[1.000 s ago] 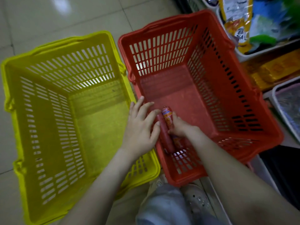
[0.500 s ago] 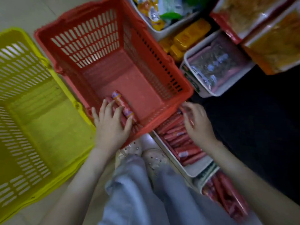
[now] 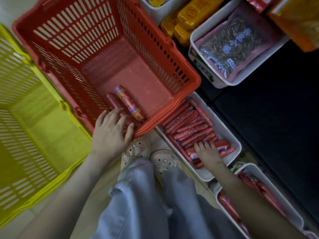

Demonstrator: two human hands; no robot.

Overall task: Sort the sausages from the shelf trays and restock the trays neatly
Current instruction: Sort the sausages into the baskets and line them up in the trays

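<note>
Sausages (image 3: pixel 191 128) fill a white tray (image 3: pixel 222 121) right of centre, a loose pile of thin red sticks lying mostly slantwise. My view looks straight down on it. The right hand (image 3: pixel 208 152) comes in from the lower right and rests on the near end of the pile, fingers bent down among the sticks. They are blurred there, so I cannot tell whether they pinch one.

A red basket (image 3: pixel 107 31) takes up the upper middle of the frame, its near corner just beside the tray. Two thicker sausages lie side by side on its floor at that corner: a labelled one (image 3: pixel 128 103) and a plain one (image 3: pixel 112 102) to its left. The left hand (image 3: pixel 112 133) lies over the corner rim with fingers spread and nearly straight. The fingertips touch the plain one's near end and the thumb is against the rim.

A yellow basket (image 3: pixel 34 118) stands at the left edge, touching the red one. A second tray (image 3: pixel 276 192) with more red sticks sits at lower right, partly under the right forearm. Pale shoes (image 3: pixel 136 149) show between the baskets and the tray. At upper right are yellow packs (image 3: pixel 188 19) and a pink packet (image 3: pixel 229 49) in another tray.
</note>
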